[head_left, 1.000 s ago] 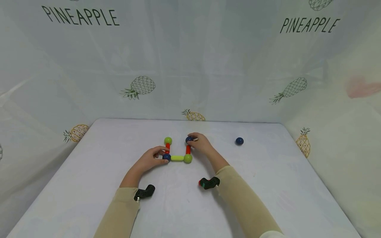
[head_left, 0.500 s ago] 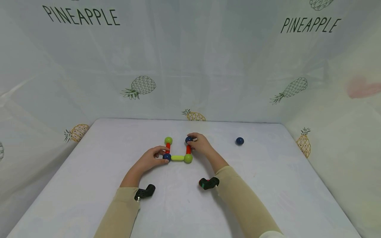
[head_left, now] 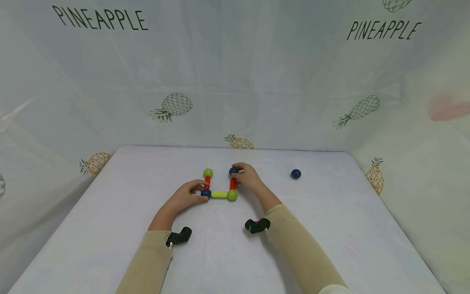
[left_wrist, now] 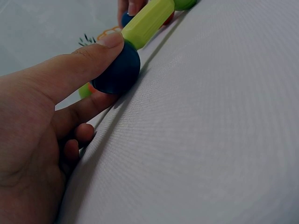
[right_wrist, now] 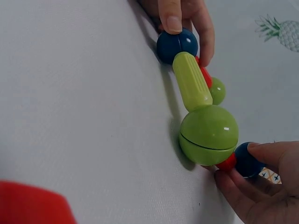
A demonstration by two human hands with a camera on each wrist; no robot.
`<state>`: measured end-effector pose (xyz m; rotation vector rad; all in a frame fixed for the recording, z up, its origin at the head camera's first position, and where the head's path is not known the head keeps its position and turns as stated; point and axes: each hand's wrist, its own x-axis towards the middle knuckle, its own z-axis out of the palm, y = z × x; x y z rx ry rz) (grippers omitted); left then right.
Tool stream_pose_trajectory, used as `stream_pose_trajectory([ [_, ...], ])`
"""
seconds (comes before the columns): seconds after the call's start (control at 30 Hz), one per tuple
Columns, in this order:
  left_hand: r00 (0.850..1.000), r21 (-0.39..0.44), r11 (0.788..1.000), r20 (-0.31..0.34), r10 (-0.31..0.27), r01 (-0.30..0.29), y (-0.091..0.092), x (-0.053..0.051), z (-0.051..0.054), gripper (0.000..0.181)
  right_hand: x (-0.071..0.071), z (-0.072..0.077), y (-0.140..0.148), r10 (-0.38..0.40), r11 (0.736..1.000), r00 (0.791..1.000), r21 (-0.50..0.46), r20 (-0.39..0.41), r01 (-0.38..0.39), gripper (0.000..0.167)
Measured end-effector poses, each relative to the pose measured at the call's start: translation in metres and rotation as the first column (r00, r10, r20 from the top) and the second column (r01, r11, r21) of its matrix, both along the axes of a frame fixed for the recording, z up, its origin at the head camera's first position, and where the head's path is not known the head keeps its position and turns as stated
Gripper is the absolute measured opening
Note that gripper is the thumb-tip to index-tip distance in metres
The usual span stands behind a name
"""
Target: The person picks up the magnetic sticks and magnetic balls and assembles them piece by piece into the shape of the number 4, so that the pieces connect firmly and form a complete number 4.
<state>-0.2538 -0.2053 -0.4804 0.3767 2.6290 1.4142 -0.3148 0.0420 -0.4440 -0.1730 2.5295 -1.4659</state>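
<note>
A U-shaped toy of balls and rods lies on the white table (head_left: 312,245). My left hand (head_left: 185,196) pinches the near-left dark blue ball (left_wrist: 119,70) between thumb and fingers. From that ball a yellow-green rod (head_left: 219,195) runs to a green ball (right_wrist: 209,133), and a red rod (head_left: 207,182) leads back to another green ball (head_left: 208,172). My right hand (head_left: 247,176) grips the far-right dark blue ball (right_wrist: 247,159), which joins the near-right green ball through a second red rod (head_left: 233,184). Fingers partly cover both blue balls.
A loose dark blue ball (head_left: 295,174) lies to the right of the toy, near the back of the table. Behind the table hangs a pale curtain (head_left: 279,81) printed with pineapples. Black camera mounts (head_left: 178,237) stick out from both wrists.
Both hands stay where they were on the toy. Only a very slight shift of the whole head view shows.
</note>
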Motion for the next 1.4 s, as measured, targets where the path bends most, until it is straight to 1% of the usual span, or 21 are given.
stream_pose_trajectory([
  [0.23, 1.0, 0.009, 1.0, -0.001, -0.004, 0.004, -0.0006, -0.0006, -0.0004, 0.047, -0.0002, -0.0002, -0.0001, 0.001, 1.0, 1.0, -0.004, -0.009, -0.001, 0.04],
  [0.47, 1.0, 0.006, 1.0, -0.007, -0.008, 0.008, 0.0003, 0.0015, 0.0012, 0.047, -0.0007, -0.0017, 0.0003, -0.003, 1.0, 1.0, 0.014, -0.018, 0.004, 0.039],
  [0.87, 1.0, -0.007, 1.0, -0.022, -0.013, 0.013, 0.0005, 0.0034, 0.0033, 0.046, -0.0015, -0.0059, -0.002, -0.052, 0.999, 0.998, -0.01, 0.023, 0.053, 0.037],
  [1.2, 1.0, -0.003, 1.0, -0.008, -0.004, 0.004, 0.0022, 0.0046, 0.0053, 0.047, -0.0011, -0.0074, -0.0024, -0.053, 0.999, 0.998, 0.008, 0.018, 0.052, 0.036],
  [1.3, 1.0, -0.011, 1.0, -0.007, 0.001, -0.001, 0.0018, 0.0045, 0.0048, 0.049, -0.0009, -0.0073, -0.0026, -0.052, 0.999, 0.998, 0.005, 0.019, 0.052, 0.036],
  [1.4, 1.0, -0.021, 1.0, -0.016, 0.005, -0.006, 0.0009, 0.0034, 0.0032, 0.055, -0.001, -0.0073, -0.0027, -0.051, 0.999, 0.998, 0.005, 0.021, 0.051, 0.036],
])
